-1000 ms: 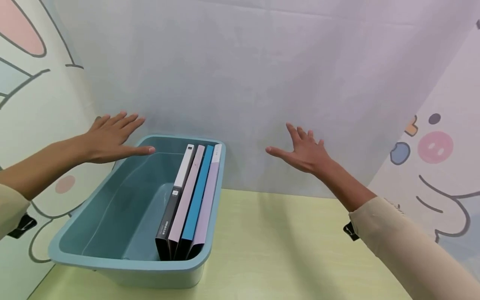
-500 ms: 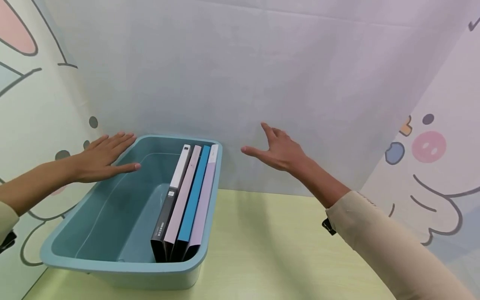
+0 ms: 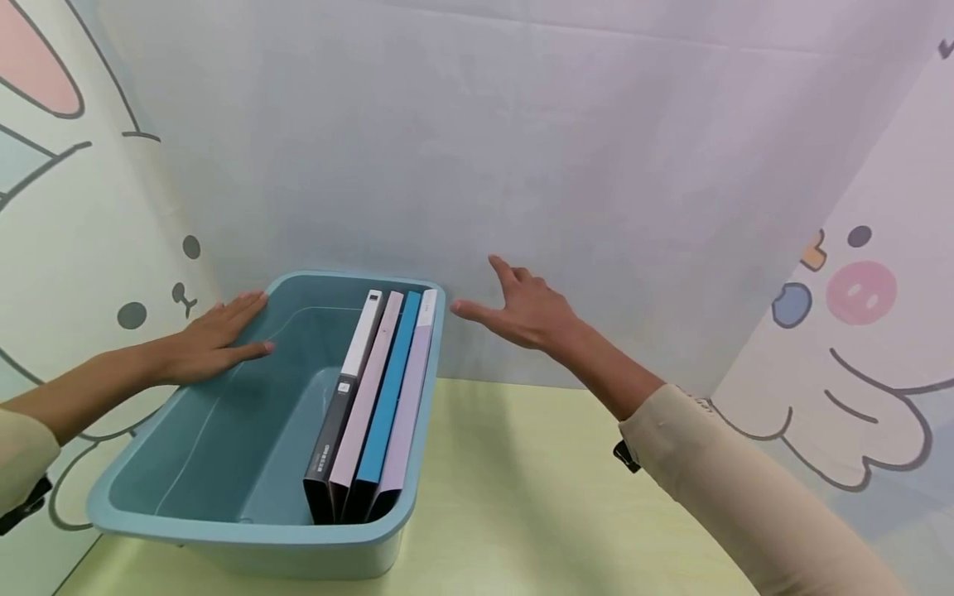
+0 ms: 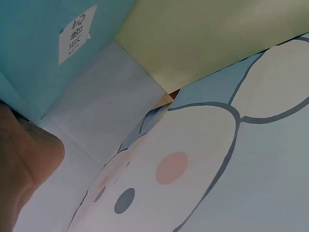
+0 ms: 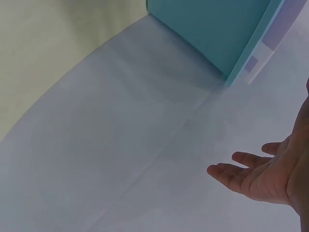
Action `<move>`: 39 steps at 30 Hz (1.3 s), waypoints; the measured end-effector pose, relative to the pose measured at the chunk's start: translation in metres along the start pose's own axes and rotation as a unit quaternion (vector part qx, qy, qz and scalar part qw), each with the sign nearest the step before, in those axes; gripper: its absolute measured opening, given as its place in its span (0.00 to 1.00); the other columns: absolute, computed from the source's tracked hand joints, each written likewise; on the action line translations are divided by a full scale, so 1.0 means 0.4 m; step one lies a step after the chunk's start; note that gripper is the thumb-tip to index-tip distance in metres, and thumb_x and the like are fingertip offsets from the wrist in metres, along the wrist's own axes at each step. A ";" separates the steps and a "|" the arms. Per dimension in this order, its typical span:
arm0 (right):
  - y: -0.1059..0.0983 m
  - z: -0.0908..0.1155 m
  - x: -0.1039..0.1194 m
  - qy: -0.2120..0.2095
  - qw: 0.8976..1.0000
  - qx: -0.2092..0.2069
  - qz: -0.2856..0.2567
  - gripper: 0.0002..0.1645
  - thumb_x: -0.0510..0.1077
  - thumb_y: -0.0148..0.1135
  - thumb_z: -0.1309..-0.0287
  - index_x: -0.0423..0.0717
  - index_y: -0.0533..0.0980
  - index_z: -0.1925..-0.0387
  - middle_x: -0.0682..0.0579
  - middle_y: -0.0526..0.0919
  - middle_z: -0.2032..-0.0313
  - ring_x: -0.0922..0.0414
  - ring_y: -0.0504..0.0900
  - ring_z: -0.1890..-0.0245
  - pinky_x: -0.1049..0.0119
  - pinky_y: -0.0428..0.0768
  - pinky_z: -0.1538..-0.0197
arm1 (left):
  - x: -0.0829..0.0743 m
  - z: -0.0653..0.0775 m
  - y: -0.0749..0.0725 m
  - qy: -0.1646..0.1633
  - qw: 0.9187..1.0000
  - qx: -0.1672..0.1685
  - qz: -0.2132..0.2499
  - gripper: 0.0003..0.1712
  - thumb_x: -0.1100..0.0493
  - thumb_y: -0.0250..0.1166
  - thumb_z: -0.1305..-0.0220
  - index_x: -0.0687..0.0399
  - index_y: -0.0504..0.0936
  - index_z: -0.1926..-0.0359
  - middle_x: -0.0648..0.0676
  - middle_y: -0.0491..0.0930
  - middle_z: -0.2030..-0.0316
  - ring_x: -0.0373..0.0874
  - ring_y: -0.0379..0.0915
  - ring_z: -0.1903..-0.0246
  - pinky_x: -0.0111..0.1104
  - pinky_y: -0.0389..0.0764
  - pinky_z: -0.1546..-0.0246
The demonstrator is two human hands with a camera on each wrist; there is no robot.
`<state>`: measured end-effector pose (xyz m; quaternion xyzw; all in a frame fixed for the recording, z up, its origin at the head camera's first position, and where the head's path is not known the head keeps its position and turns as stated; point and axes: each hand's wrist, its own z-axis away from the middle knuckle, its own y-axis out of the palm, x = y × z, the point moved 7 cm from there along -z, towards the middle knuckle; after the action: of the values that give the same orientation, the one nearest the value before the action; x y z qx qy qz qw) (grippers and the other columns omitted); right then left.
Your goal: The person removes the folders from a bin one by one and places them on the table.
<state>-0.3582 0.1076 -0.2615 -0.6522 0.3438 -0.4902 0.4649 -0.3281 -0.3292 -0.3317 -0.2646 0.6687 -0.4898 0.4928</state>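
Note:
A blue plastic bin (image 3: 253,530) stands on the left of the table. Upright along its right wall are a black-and-white file box (image 3: 331,430), a pink one (image 3: 368,389), a blue one (image 3: 389,385) and a lilac one (image 3: 411,393). My left hand (image 3: 209,343), fingers straight, is at the bin's far left rim; whether it touches is hard to tell. To the right of the bin, my right hand (image 3: 525,310) hovers with fingers extended and thumb toward the rim, holding nothing. The right wrist view shows that hand (image 5: 260,174) apart from the bin's wall (image 5: 212,29).
The pale yellow table (image 3: 522,480) extends right of the bin. A white cloth backdrop (image 3: 522,149) hangs behind, and cartoon-printed panels (image 3: 857,356) flank both sides. A paper label (image 4: 77,35) with handwriting is stuck on the bin's outer wall.
My left hand has come down toward the bin's left rim. My right hand has moved left, closer to the bin's right rim. The file boxes stay in place in the bin.

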 end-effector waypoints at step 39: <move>0.148 -0.009 0.245 -0.085 0.996 0.017 -0.031 0.58 0.83 0.53 0.28 0.50 0.66 0.13 0.42 0.69 0.15 0.39 0.68 0.17 0.39 0.80 0.21 | -0.001 -0.005 0.027 -0.007 0.998 0.007 0.062 0.53 0.51 0.55 0.10 0.64 0.28 0.09 0.74 0.25 0.10 0.77 0.16 0.11 0.82 0.33 0.19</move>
<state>-0.3336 -0.0017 -0.2858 -0.6941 0.2741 -0.4527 0.4880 -0.3284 -0.3242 -0.3414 -0.2225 0.6766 -0.4614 0.5290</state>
